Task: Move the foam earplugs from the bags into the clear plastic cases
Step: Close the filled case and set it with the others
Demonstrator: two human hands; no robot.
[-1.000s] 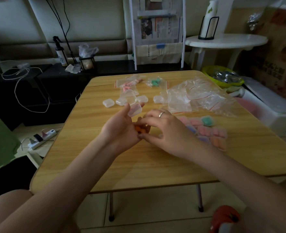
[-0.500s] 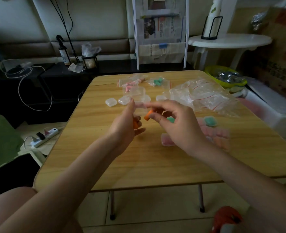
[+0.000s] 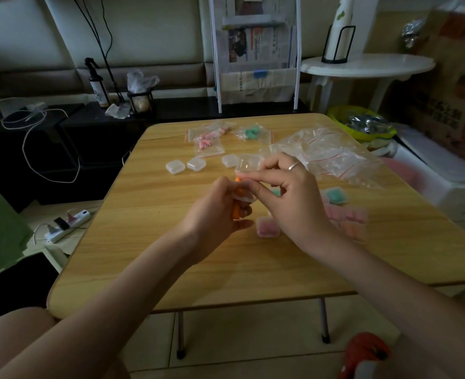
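My left hand (image 3: pixel 215 212) holds an open clear plastic case (image 3: pixel 246 196) with orange foam earplugs (image 3: pixel 237 207) against the palm. My right hand (image 3: pixel 288 198), a ring on one finger, pinches the case's raised lid (image 3: pixel 249 163) and the top orange earplug. Bags of pink earplugs (image 3: pixel 208 140) and green earplugs (image 3: pixel 252 132) lie at the table's far side. Three shut empty cases (image 3: pixel 175 166) sit in a row behind my hands. Filled cases of pink (image 3: pixel 267 228), green (image 3: pixel 335 194) and orange lie right of my hands.
A heap of empty clear bags (image 3: pixel 327 157) covers the far right of the wooden table (image 3: pixel 144 242). A power strip (image 3: pixel 67 221) lies on the floor at left. A white round table (image 3: pixel 368 65) and a newspaper rack (image 3: pixel 256 50) stand behind.
My hands rose off the table and drew together. The right hand, which held one orange earplug apart from the left, now presses it at the open case in the left hand.
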